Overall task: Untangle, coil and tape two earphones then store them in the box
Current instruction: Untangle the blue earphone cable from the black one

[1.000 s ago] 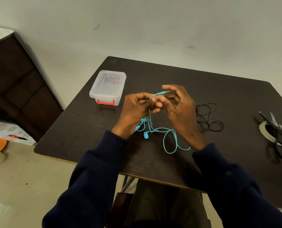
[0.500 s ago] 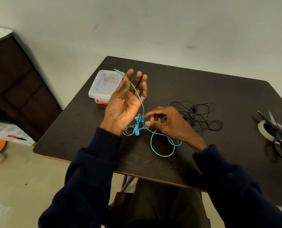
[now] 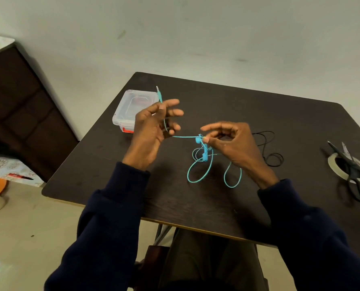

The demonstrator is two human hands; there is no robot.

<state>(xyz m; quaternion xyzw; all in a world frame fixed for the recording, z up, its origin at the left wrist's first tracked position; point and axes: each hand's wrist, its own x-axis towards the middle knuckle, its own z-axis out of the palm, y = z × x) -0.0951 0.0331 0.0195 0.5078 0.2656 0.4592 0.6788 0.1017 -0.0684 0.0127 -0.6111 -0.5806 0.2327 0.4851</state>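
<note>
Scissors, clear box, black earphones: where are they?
scissors (image 3: 340,153), head view, on a blade
clear box (image 3: 137,101), head view, on its lid
black earphones (image 3: 274,165), head view, on a cable loop

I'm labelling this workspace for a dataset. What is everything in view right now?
turquoise earphones: one, turquoise, strung between both hands, loops hanging toward the table
black earphones: one, black, loose on the table beyond the right hand
box: one, clear with a red latch, table's far left
tape roll: one, pale, table's right edge
scissors: one pair, black, lying across the tape roll
table: one, dark brown
cabinet: one, dark brown, left, against the wall
left hand: pinches the cable below the plug
right hand: pinches the cable by the earbuds
sleeves: two, dark blue
</note>
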